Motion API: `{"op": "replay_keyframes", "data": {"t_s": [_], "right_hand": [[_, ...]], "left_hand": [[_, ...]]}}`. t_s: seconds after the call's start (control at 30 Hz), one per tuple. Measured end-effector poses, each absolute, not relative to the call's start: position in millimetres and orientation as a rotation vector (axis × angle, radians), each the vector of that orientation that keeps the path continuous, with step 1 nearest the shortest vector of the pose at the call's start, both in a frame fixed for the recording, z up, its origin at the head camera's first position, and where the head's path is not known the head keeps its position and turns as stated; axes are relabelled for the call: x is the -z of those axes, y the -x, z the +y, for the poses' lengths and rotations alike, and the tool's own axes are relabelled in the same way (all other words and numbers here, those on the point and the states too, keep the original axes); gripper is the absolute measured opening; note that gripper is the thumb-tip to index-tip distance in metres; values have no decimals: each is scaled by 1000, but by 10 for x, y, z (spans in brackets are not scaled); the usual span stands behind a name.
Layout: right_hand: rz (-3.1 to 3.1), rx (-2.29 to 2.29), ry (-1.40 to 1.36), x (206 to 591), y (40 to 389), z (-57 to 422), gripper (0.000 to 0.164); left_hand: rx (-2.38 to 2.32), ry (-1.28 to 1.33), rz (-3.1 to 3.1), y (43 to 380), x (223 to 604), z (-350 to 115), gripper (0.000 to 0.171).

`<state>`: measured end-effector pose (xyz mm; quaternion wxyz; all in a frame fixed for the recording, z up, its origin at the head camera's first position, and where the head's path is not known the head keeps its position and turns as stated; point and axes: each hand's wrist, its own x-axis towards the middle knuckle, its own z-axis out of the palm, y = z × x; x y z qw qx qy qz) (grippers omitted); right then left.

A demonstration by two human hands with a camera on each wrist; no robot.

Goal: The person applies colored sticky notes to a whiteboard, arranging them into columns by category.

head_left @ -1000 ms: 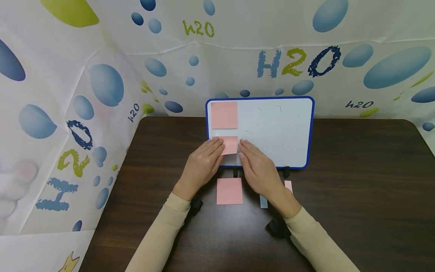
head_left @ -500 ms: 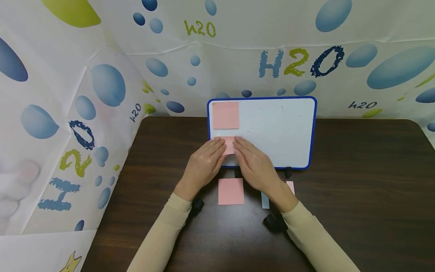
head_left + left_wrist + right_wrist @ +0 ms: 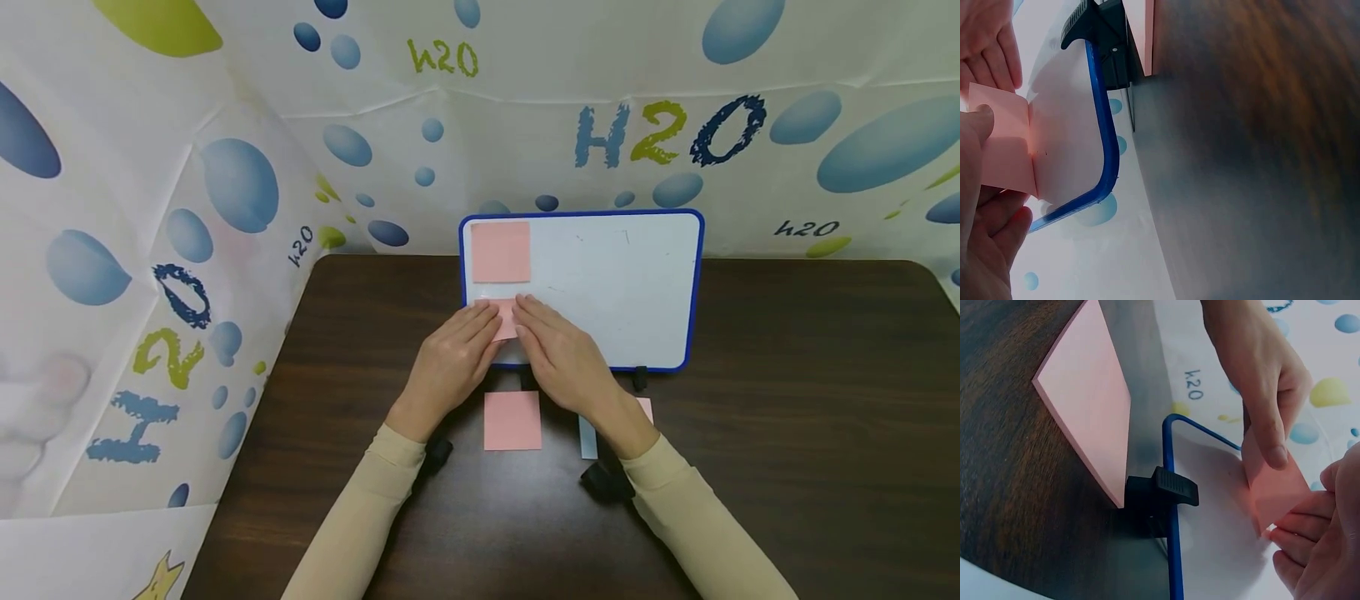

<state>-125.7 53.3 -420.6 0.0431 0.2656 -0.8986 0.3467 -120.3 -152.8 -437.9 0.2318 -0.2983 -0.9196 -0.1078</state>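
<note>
A pink sticky note (image 3: 507, 319) stands out from the lower left of a blue-framed whiteboard (image 3: 622, 292). My left hand (image 3: 448, 354) pinches its left side, the thumb on the near face and the fingers behind, as the left wrist view shows. With fairly straight fingers, my right hand (image 3: 562, 358) touches the note's right edge; in the right wrist view those fingertips (image 3: 1279, 534) meet its corner. Above, another pink sticky note (image 3: 501, 252) lies flat on the board's upper left. A thick pink sticky-note pad (image 3: 512, 421) rests on the table before the board.
Black clip feet (image 3: 640, 379) grip the board's lower edge. Partly under the right forearm lie a light-blue strip (image 3: 588, 437) and a pink piece (image 3: 646, 408). The dark wooden table (image 3: 787, 400) reaches back to a white printed curtain (image 3: 517, 75).
My right hand has come left from beside the pink sticky note until its fingers touch and overlap the note's right side. The left hand keeps its hold. The view has shifted slightly.
</note>
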Motion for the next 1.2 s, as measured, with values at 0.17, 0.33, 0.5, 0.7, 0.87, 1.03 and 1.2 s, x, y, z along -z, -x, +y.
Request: {"op": "replay_keyframes", "data": {"t_s": [0.17, 0.33, 0.5, 0.7, 0.87, 1.03, 1.2], "right_hand": [[-2743, -1047, -837, 4228, 1260, 531, 46], [-2748, -1035, -873, 4245, 1262, 525, 46], [-2756, -1025, -879, 4256, 1261, 528, 46], [-2754, -1023, -890, 4276, 1257, 532, 46], [-2757, -1028, -896, 4279, 1257, 536, 46], [-2751, -1022, -903, 4286, 1255, 536, 46], [-2747, -1017, -908, 4298, 1247, 533, 46]], "left_hand": [[293, 818, -2542, 1196, 4370, -1531, 40], [292, 825, -2532, 1202, 4373, -1530, 41], [290, 830, -2532, 1203, 4368, -1526, 41], [304, 831, -2548, 1192, 4370, -1528, 44], [340, 839, -2547, 1194, 4368, -1522, 45], [318, 832, -2550, 1195, 4370, -1523, 40], [312, 830, -2560, 1186, 4366, -1527, 41]]}}
